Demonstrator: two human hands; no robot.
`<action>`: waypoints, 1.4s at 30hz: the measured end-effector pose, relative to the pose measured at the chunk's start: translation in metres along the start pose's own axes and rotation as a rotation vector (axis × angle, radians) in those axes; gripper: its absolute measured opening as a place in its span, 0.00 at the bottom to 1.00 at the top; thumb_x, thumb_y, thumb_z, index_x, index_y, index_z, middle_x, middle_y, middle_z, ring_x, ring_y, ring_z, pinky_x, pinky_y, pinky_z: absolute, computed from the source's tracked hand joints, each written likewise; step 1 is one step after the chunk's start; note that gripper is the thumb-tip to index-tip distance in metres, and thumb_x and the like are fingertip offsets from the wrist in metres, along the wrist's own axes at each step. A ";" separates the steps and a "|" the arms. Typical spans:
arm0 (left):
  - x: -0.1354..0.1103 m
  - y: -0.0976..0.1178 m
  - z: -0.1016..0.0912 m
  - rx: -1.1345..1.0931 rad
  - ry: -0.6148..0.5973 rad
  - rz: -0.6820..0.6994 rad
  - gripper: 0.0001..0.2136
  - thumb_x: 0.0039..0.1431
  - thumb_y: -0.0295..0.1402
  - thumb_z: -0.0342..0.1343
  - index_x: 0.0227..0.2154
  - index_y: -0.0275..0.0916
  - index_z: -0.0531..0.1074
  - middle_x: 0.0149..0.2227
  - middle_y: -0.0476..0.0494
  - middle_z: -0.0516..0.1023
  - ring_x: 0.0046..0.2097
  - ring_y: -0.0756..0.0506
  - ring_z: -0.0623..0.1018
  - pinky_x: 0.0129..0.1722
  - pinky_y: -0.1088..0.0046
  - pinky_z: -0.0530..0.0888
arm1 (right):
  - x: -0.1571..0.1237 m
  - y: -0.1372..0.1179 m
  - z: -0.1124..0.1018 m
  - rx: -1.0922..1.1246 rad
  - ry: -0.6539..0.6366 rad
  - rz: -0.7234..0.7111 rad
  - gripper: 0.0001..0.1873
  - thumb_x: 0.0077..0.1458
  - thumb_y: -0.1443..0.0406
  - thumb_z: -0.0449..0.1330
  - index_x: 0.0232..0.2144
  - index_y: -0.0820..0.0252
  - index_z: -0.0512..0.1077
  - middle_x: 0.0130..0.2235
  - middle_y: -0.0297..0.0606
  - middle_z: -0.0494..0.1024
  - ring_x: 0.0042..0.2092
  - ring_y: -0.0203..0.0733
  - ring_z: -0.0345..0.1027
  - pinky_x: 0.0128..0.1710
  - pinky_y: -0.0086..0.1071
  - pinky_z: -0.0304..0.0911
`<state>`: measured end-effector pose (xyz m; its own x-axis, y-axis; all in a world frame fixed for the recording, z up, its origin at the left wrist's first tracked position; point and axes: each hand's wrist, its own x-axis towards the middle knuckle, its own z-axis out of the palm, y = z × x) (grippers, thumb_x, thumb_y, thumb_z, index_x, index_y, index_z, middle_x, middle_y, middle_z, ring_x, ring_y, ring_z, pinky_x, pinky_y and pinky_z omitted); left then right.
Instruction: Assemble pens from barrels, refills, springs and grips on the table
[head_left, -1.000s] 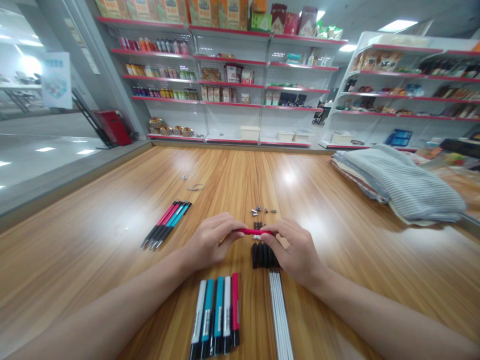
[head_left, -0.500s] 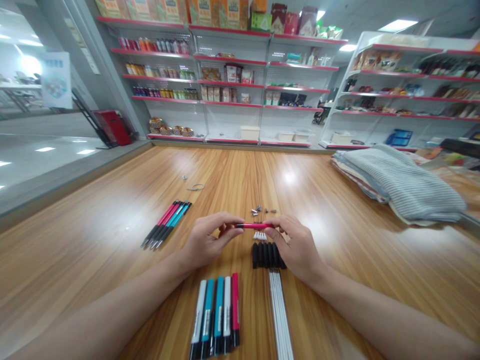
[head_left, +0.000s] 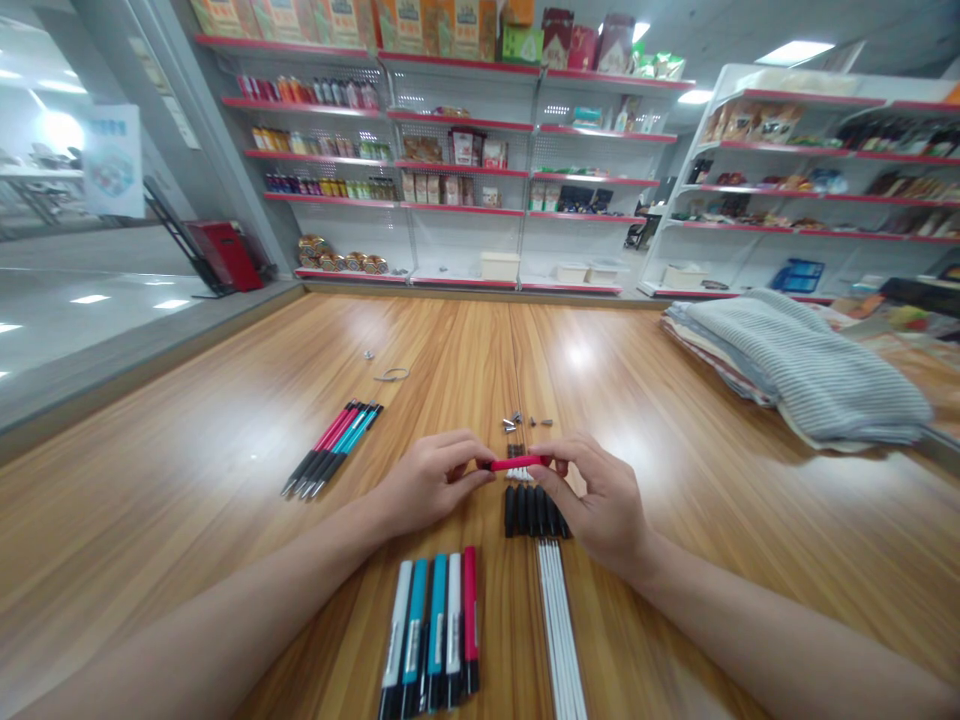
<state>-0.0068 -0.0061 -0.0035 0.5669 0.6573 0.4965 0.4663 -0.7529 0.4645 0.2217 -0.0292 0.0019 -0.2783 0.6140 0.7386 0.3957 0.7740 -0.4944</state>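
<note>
Between my two hands a pink pen barrel (head_left: 511, 463) is held level above the table. My left hand (head_left: 431, 480) pinches its dark end, while my right hand (head_left: 600, 495) grips the pink end between thumb and fingers. Just under the barrel lie small white pieces (head_left: 517, 475), partly hidden by it. Black pen grips (head_left: 534, 511) stand in a row beside my right hand. Below them are white ink refills (head_left: 561, 630) lying side by side. Several pen barrels in white, blue and pink (head_left: 437, 620) lie in front of my left forearm.
Whole pens (head_left: 334, 448) lie in a group on the left. Small metal tips (head_left: 516, 420) are scattered past my hands. A thin ring (head_left: 392, 375) rests farther back. Folded cloths (head_left: 802, 360) occupy the right side. Stocked shelves (head_left: 465, 170) stand behind the table.
The pink barrel has come slightly lower and nearer, and tilts a little differently. My left hand has shifted a little to the right, and both hands still hold the barrel.
</note>
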 end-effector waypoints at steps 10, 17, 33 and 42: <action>-0.002 -0.001 0.000 -0.013 -0.035 -0.012 0.08 0.62 0.32 0.51 0.39 0.36 0.73 0.28 0.47 0.72 0.27 0.53 0.68 0.28 0.78 0.65 | -0.003 0.002 0.002 0.043 0.013 0.016 0.11 0.56 0.70 0.60 0.42 0.58 0.70 0.33 0.34 0.74 0.33 0.35 0.67 0.34 0.31 0.66; 0.000 0.001 -0.001 -0.016 -0.038 -0.003 0.09 0.63 0.31 0.49 0.39 0.36 0.73 0.29 0.46 0.73 0.29 0.52 0.69 0.29 0.77 0.65 | -0.002 0.001 0.002 0.024 -0.008 0.008 0.07 0.57 0.68 0.59 0.40 0.58 0.71 0.33 0.36 0.74 0.33 0.37 0.67 0.34 0.33 0.66; 0.000 -0.002 0.001 -0.073 0.036 0.012 0.07 0.62 0.28 0.50 0.41 0.37 0.72 0.37 0.42 0.72 0.36 0.50 0.71 0.34 0.74 0.68 | -0.002 0.000 0.001 0.009 -0.011 -0.001 0.06 0.56 0.69 0.59 0.38 0.58 0.70 0.32 0.34 0.73 0.32 0.35 0.64 0.32 0.31 0.63; 0.000 -0.005 -0.001 -0.066 0.136 -0.182 0.05 0.62 0.30 0.51 0.36 0.37 0.71 0.32 0.47 0.71 0.34 0.50 0.70 0.30 0.76 0.66 | 0.000 0.018 0.004 0.107 0.167 0.405 0.07 0.59 0.64 0.56 0.40 0.59 0.68 0.32 0.35 0.72 0.33 0.36 0.66 0.34 0.30 0.63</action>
<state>-0.0095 -0.0024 -0.0053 0.3788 0.7834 0.4928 0.5042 -0.6212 0.5999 0.2258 -0.0148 -0.0087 0.0291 0.8440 0.5356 0.3480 0.4938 -0.7969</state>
